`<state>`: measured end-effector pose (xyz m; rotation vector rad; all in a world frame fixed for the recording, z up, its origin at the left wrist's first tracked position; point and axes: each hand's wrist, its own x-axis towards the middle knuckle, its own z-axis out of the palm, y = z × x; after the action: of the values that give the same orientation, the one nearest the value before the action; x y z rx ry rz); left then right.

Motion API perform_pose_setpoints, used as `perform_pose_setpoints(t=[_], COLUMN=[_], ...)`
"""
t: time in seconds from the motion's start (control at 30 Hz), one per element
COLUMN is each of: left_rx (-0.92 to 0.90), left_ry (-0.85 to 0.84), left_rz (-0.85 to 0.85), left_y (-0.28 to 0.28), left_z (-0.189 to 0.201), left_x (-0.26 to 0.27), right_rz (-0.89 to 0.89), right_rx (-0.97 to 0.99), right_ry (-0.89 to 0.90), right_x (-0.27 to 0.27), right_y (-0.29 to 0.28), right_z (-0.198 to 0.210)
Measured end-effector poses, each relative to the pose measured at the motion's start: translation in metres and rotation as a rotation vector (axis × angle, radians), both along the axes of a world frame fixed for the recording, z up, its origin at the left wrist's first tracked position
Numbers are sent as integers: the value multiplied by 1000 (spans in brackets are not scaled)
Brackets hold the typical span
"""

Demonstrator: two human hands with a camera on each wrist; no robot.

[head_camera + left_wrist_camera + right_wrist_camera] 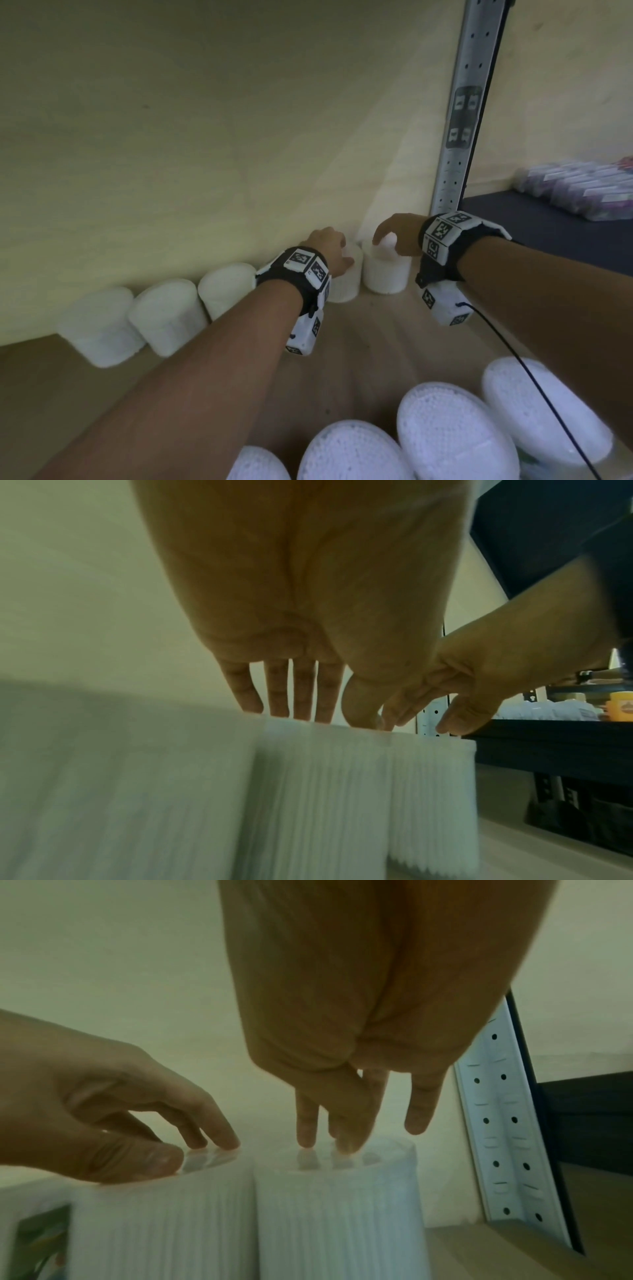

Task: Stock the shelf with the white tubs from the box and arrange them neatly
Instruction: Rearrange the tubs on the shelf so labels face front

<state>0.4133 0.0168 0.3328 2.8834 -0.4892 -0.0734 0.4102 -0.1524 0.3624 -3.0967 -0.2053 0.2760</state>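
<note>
White ribbed tubs stand in a row along the shelf's back wall. My left hand (342, 253) rests its fingertips (301, 712) on top of one tub (346, 287), with the thumb at its front rim. My right hand (383, 240) touches the lid of the rightmost tub (385, 277) with straight fingers (306, 1137). The two tubs stand side by side, nearly touching, as the right wrist view shows: the left-hand tub (164, 1226) and the right-hand tub (339, 1218). Three more tubs (168, 315) continue the row leftward.
Several white tubs (452, 431) with dotted lids sit close below me at the front. A perforated metal upright (459, 120) stands just right of the row. Beyond it a dark shelf (520, 233) holds wrapped packets (579, 188). Bare wooden shelf board (359, 342) lies between the rows.
</note>
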Motion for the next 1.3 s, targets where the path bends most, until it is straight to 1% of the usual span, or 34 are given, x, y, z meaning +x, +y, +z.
perform_pose_setpoints(t=[0.13,0.27,0.53,0.8,0.87,0.93,1.0,1.1,1.3], left_rx=[28,29,8,-76,-77,-75,-71,-81,-69], left_ry=[1,0,4,41,35,33,33,37,31], left_rz=[-30,-26,-14,32,32,30,29,33,32], left_y=[2,1,1,5,5,5,5,5,4], left_z=[0,-1,-6,-10,-11,-11,-12,-15,-17], left_x=[3,4,6,11,11,12,13,14,15], right_rz=[-42,-93,-70,-13,-10,-37,-73,-114,-92], right_rx=[24,-21,-16,10,41,76,61,10,-20], right_ry=[-79,-15,-6,53,29,-33,-78,-42,-29], right_x=[2,3,2,-4,-4,-4,-3,-2,0], right_y=[3,7,5,3,3,3,3,4,5], right_z=[-1,-5,-6,0,-1,-4,-9,-14,-11])
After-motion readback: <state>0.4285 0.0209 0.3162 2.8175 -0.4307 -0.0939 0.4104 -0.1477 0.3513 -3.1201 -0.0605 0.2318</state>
